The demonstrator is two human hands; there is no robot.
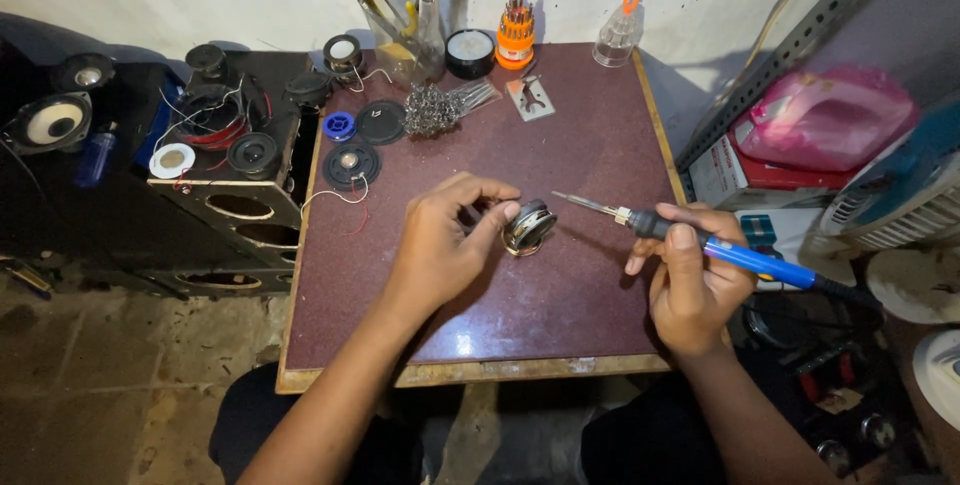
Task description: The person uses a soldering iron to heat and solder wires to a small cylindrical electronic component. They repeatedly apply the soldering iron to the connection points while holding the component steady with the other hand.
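Holding a small speaker and a soldering iron at mid-frame.
Our left hand pinches the speaker on the table; our right hand wraps closed around the iron's blue handle.

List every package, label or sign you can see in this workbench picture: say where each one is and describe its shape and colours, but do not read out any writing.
Cardboard box: right of the table, on the floor; rectangular, white side with red top.
Pink plastic bag: lying on that box; crumpled, translucent pink.
Small card: far part of the table; pale grey rectangle bearing a dark tool shape.
No screens show.
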